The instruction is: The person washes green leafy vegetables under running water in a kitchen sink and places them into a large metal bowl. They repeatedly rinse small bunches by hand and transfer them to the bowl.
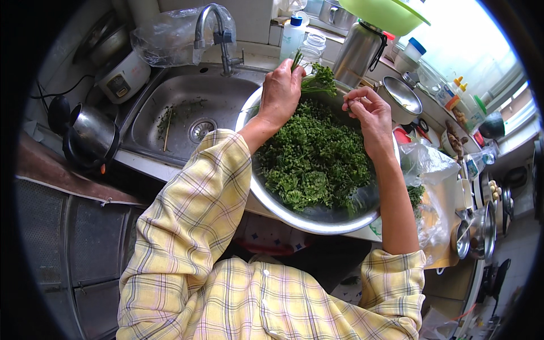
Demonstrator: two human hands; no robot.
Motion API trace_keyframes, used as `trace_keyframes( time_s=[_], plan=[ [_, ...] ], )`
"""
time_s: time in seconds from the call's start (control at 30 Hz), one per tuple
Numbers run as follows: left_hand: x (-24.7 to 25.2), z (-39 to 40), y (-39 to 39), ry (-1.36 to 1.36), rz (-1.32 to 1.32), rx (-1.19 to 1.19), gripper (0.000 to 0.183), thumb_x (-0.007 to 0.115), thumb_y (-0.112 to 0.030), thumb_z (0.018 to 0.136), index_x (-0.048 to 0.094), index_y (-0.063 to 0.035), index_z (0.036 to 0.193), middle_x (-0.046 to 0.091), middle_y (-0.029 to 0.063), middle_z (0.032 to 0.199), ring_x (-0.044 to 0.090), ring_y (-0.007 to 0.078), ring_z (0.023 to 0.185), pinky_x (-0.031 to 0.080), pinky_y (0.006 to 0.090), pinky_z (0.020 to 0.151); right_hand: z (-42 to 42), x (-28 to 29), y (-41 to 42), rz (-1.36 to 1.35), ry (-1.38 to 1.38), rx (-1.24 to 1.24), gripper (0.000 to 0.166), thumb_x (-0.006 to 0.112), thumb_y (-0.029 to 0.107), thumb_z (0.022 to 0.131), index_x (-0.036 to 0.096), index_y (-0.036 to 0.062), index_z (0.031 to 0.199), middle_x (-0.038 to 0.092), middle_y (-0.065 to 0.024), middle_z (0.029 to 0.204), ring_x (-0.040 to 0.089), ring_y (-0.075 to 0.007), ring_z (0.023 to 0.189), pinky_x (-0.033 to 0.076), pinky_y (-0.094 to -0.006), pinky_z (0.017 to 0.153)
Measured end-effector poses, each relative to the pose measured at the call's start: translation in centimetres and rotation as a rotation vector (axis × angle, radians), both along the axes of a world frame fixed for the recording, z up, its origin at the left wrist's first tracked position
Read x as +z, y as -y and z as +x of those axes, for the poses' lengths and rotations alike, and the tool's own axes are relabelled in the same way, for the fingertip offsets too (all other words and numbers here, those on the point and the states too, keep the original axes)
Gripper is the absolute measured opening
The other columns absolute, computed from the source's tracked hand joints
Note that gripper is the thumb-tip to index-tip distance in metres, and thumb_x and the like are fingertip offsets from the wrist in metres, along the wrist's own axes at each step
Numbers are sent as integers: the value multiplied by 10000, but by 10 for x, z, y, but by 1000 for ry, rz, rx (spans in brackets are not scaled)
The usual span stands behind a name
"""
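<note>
My left hand is closed around a small bunch of green stems with clustered heads, above the far left rim of a large stainless steel basin. A heap of green flower or seed clusters fills much of that basin. Over its far right side, my right hand has thumb and fingertips pinched together. A small dark bit shows between them, too small to name. The two hands are apart, with the bunch's heads pointing towards the right hand.
Left of the basin, a steel sink holds green scraps and a thin stick under a faucet. Behind stand a steel flask and a lidded pot. Plastic bags and more greens lie at right.
</note>
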State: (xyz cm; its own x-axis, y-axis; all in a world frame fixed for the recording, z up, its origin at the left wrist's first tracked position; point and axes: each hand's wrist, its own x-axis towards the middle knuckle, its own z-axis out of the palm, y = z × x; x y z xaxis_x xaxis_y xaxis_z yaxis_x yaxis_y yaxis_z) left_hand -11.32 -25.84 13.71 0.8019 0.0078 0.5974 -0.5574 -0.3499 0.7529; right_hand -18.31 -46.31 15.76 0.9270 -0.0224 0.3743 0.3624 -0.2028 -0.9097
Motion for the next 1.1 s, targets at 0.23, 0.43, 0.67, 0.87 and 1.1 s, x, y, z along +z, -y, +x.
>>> trace_keyframes(
  time_s=[0.23,0.43,0.67,0.87,1.1],
  plan=[
    [1,-1,1,-4,11,4,161,580,-161,986,628,-20,924,691,212,797,677,423,791,513,478,672,-1,-1,-1,78,5,22,125,609,59,884,729,31,907,720,-33,860,651,-104,833,488,-240,749],
    [1,-1,-1,-5,23,10,161,573,-155,990,625,-17,925,687,216,794,681,418,790,513,475,669,-5,8,-6,118,-128,69,204,549,129,942,684,46,1071,754,-110,986,671,-129,865,491,-251,800],
    [-6,3,-2,27,14,-4,197,537,-178,1018,642,-25,954,642,146,700,619,271,636,464,415,584,-6,8,-8,73,-38,44,186,578,128,943,636,43,1098,759,-112,998,684,-141,898,486,-261,802],
    [-1,-1,-3,-11,14,-8,193,553,-175,1008,635,-13,942,665,184,747,652,342,708,488,439,635,-3,3,-7,20,-11,32,179,619,76,927,669,26,1091,752,-107,994,683,-127,901,508,-258,774],
    [-3,3,-1,-108,-60,-79,217,560,-191,1002,648,-3,940,676,202,759,678,375,726,504,437,678,-3,0,-9,32,-22,54,167,619,35,927,701,-42,1050,731,-75,960,689,-119,845,604,-261,741]
  ],
)
